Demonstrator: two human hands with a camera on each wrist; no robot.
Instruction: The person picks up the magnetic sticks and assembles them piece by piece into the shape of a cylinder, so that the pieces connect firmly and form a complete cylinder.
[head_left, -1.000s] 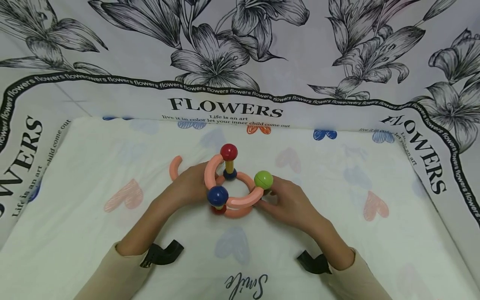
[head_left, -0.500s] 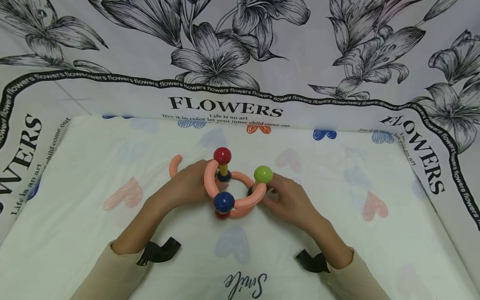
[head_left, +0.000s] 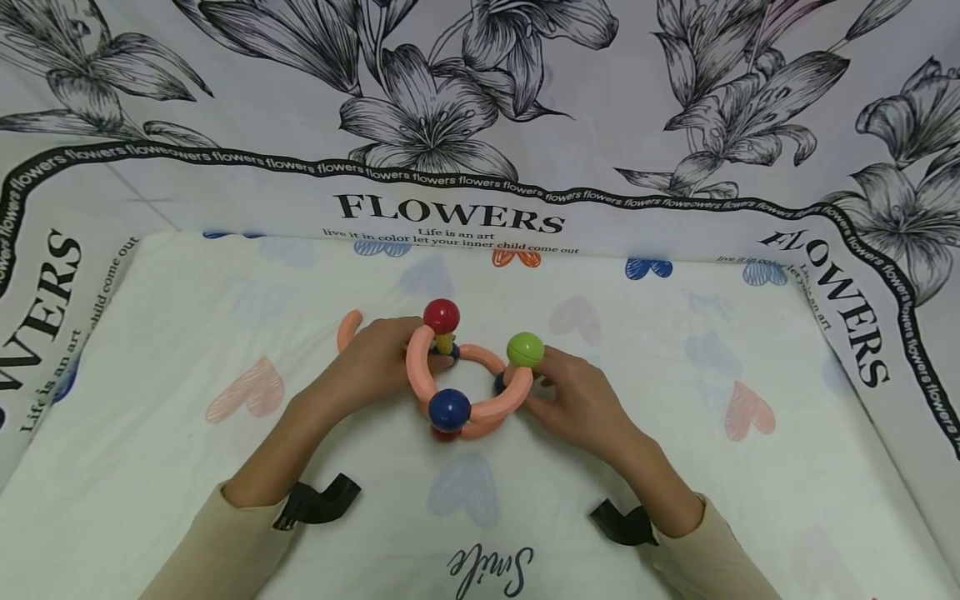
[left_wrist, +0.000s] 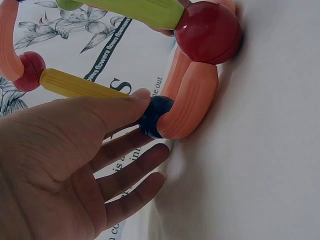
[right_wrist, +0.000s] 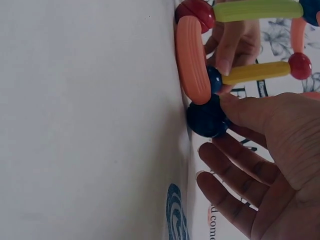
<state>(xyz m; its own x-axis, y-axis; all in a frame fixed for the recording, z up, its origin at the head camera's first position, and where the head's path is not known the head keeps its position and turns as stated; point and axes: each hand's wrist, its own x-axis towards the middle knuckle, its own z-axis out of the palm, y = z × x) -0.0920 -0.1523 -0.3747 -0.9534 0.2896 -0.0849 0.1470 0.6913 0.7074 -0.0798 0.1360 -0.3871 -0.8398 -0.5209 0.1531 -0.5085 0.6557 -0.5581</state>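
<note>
A frame of magnetic balls and rods stands on the cloth, with orange curved rods making an upper and a lower ring. On top sit a red ball, a blue ball and a light green ball. My left hand pinches a lower dark blue ball at the foot of the yellow rod. At the right side, my right hand pinches another lower dark blue ball between thumb and index finger. A green rod rises from a lower red ball.
A loose orange curved rod lies behind my left wrist. White cloth printed with hearts covers the surface, and a flower-printed cloth runs along the back and sides. Black straps stick out near both sleeves.
The frame's upper ring has turned and shifted: its red ball went left and nearer, its blue ball right and nearer. Both hands stay almost in place.
</note>
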